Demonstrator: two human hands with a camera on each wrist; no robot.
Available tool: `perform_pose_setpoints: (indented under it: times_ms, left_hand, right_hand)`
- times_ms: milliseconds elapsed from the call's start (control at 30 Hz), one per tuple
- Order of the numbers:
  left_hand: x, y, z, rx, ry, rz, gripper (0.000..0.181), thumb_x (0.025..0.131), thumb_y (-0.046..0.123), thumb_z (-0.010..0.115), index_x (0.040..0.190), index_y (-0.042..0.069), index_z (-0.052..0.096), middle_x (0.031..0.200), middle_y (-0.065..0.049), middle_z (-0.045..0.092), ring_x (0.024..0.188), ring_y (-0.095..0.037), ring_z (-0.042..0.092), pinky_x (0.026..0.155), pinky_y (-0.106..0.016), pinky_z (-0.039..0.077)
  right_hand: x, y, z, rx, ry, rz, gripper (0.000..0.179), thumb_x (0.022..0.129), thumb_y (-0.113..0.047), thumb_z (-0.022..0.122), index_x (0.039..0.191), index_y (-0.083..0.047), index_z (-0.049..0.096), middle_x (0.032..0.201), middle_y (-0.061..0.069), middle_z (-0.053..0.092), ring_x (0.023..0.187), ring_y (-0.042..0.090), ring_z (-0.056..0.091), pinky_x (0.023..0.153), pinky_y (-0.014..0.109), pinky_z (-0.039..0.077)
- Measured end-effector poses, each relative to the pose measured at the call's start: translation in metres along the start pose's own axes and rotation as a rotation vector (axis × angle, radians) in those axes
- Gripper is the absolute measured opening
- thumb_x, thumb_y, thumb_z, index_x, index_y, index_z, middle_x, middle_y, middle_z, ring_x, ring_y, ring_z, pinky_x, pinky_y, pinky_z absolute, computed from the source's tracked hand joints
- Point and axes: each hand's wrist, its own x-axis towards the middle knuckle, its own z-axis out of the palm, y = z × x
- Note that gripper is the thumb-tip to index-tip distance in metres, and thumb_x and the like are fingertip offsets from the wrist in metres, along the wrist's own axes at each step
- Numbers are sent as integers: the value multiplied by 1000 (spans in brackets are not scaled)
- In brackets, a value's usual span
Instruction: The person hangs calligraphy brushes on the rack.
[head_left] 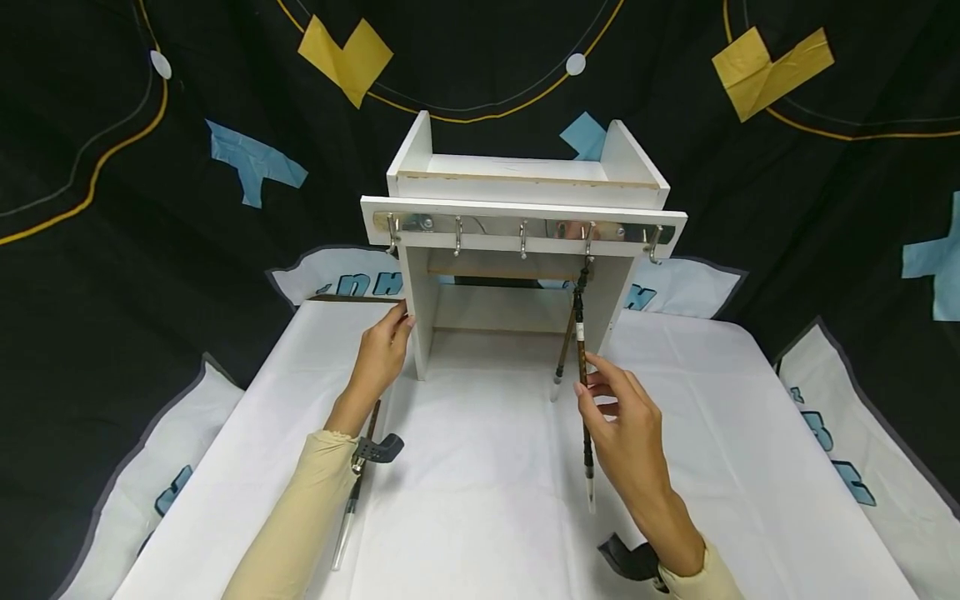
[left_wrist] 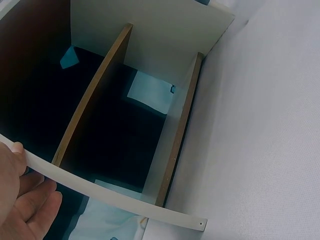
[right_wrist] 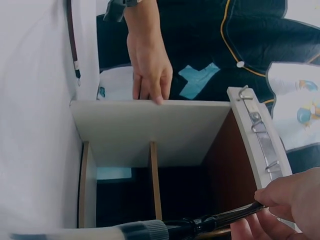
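Observation:
A white wooden shelf (head_left: 517, 187) stands on the table, with a row of metal hooks (head_left: 522, 237) along its front rail. My left hand (head_left: 378, 354) holds the edge of its left side panel (left_wrist: 110, 194), thumb on the edge and the other fingers on the outer side. With thumb and fingertips, my right hand (head_left: 626, 417) pinches the dark shaft of a calligraphy brush (head_left: 582, 342), which hangs upright below a hook near the right end, pale tip (head_left: 590, 493) down. Behind it slants a second brush (head_left: 564, 346), also tip down.
Another brush (head_left: 352, 500) lies on the white cloth (head_left: 465, 483), partly hidden by my left wrist. Inside the shelf are crosswise boards (left_wrist: 92, 95). A black backdrop (head_left: 97, 275) with tape pieces hangs close behind the table.

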Motion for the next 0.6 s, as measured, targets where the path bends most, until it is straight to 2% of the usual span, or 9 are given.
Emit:
perform_pose_setpoints:
  times_ms: [200, 433, 600]
  left_hand:
    - [0, 1, -1, 0, 0, 3, 46, 115, 22, 47, 156, 2, 48, 148, -25, 60, 130, -43, 63, 106, -56, 55]
    - [0, 1, -1, 2, 2, -4, 46, 115, 22, 48, 157, 2, 48, 148, -24, 60, 130, -43, 63, 106, -56, 54]
    - [0, -1, 0, 8, 1, -2, 47, 115, 23, 47, 157, 3, 47, 150, -23, 59, 131, -42, 63, 106, -56, 54]
  right_hand:
    - [6, -6, 9, 31, -4, -21, 46, 97, -2, 76, 141, -7, 65, 107, 10, 71, 97, 23, 73, 73, 43, 64]
    - [14, -12, 14, 25, -15, -27, 45, 97, -4, 76, 141, -8, 66, 107, 8, 70, 97, 20, 72, 74, 37, 64]
    - [17, -14, 18, 49, -25, -32, 46, 96, -2, 77, 141, -8, 66, 108, 10, 70, 97, 21, 72, 74, 41, 64]
